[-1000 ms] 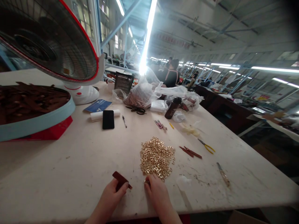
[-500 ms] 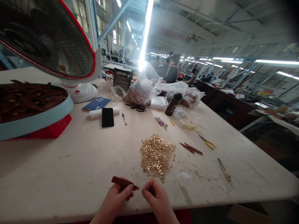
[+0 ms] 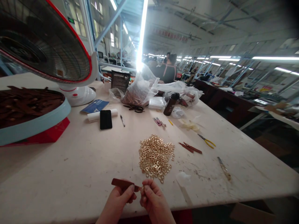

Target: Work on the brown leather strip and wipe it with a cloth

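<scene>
Near the table's front edge, my left hand [image 3: 123, 196] grips a brown leather strip [image 3: 121, 183] between thumb and fingers; the strip's narrow end points right. My right hand [image 3: 150, 194] is pinched around a small gold ring [image 3: 142, 188] at that narrow end. Whether the ring is on the strip or only against it cannot be told. Just beyond my hands lies a pile of gold D-shaped rings [image 3: 155, 155]. Several brown strips [image 3: 190, 148] rest to the right of the pile.
On the table [image 3: 93, 174] are yellow-handled pliers [image 3: 206, 141], a phone [image 3: 106, 119], a pen [image 3: 122, 120], scissors [image 3: 134, 108], a dark bottle [image 3: 171, 104] and plastic bags [image 3: 140, 90]. At left stand a fan [image 3: 77, 95] and a pale-blue-rimmed tray [image 3: 46, 124] of brown strips.
My right hand has closed in on the strip's narrow end, and a gold ring now shows at its fingertips. The camera view has shifted slightly.
</scene>
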`<state>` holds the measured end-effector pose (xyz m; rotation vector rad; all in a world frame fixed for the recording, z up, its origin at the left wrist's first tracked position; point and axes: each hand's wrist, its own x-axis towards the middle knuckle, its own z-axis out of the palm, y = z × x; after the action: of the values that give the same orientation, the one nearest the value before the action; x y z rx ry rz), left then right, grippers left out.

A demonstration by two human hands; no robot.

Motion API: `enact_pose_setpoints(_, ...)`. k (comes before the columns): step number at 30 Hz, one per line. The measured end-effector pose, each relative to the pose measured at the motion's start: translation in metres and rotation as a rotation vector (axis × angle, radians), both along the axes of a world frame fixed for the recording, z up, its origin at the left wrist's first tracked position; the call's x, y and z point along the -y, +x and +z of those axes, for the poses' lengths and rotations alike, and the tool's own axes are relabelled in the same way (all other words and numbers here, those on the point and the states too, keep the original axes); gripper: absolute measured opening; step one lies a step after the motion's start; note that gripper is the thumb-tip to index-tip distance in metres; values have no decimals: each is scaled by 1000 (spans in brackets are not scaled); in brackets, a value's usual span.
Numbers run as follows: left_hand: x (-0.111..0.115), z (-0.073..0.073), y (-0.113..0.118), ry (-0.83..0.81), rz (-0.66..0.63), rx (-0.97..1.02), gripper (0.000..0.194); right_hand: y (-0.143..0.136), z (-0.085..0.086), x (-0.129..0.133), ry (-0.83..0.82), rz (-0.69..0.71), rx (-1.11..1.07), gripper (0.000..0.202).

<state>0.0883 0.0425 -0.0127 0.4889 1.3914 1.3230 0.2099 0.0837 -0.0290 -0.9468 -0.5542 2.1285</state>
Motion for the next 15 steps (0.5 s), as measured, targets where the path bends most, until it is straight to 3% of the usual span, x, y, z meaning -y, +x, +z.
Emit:
enact_pose_setpoints(7,3,-7,-1,105,81,-71,28,-4,-7,-2,-39,30,72,52)
enact_pose_setpoints(15,17,-8,-9,231,-177,-471,16,-9,-4,3,-109,108,87,54)
